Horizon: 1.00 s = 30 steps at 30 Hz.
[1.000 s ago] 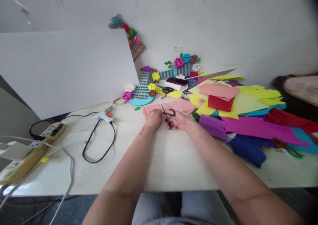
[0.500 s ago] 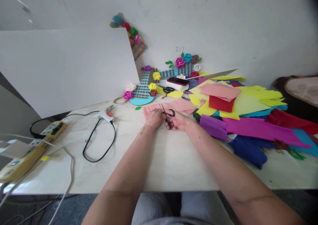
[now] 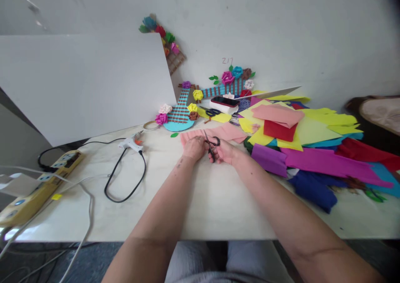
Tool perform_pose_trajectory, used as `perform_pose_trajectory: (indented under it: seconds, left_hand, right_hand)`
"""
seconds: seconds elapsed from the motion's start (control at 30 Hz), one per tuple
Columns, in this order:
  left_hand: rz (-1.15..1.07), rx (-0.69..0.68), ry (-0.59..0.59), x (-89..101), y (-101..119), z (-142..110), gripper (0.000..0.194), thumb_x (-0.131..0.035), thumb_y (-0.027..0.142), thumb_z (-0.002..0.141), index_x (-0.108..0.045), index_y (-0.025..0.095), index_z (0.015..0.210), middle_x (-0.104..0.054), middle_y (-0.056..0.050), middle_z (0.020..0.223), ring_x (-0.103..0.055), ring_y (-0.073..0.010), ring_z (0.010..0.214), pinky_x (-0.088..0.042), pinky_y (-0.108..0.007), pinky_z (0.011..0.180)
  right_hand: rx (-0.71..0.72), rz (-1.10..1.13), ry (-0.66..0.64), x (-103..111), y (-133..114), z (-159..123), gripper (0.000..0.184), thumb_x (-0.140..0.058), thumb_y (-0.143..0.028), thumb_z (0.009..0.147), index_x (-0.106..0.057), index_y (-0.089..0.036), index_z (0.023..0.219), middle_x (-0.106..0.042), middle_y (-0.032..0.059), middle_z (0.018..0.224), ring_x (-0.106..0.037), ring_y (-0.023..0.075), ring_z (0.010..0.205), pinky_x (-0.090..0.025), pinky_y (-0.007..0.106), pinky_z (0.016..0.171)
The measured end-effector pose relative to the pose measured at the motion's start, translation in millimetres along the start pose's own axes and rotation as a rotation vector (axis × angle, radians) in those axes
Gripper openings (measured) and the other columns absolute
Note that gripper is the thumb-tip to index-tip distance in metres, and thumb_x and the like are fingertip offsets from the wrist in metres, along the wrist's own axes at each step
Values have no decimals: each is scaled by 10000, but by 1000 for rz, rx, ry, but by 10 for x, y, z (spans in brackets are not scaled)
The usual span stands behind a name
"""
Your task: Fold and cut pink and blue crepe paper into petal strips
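My left hand rests closed on the near edge of a pink crepe paper strip lying on the white table. Right beside it, my right hand grips small black-handled scissors, whose blades point away from me into the pink paper. The two hands almost touch. Which fingers pinch the paper is hidden from here.
A heap of coloured paper sheets fills the right side. A glue gun with a black cord and a yellow power strip lie to the left. Paper-flower guitars, a phone on a white box and a white board stand behind.
Both hands have stayed on the pink paper with the scissors; the view has only shifted slightly.
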<state>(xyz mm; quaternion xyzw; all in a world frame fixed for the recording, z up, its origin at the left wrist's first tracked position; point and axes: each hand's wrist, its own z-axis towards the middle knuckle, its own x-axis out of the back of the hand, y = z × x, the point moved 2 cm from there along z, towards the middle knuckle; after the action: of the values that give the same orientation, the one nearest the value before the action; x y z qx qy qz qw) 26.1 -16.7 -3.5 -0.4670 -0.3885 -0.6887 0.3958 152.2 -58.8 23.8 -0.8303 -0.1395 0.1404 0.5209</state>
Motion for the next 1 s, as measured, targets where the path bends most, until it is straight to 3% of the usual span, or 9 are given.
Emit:
perform_pose_trajectory:
  seconds: [0.3,1.0]
  left_hand:
    - [10,-18,4,-3,-9,0,256,-431,228,847,-579,155,1042,-614,-86,1117,-561,-186,1023,-428,-295,880]
    - [0,0,-25,23,11,4,265,-412,219,856,-584,157,1046,-613,-83,1120,-561,-181,1035,-422,-277,891]
  right_hand:
    - [3,8,4,29,7,3,468,-438,-624,778,-509,-162,800,-525,14,512,-523,130,445,-301,179,320]
    - [108,44,38,-19,-6,-17,378,-473,-545,807,-505,-177,884,-520,-1,532,-476,111,406,-287,180,307]
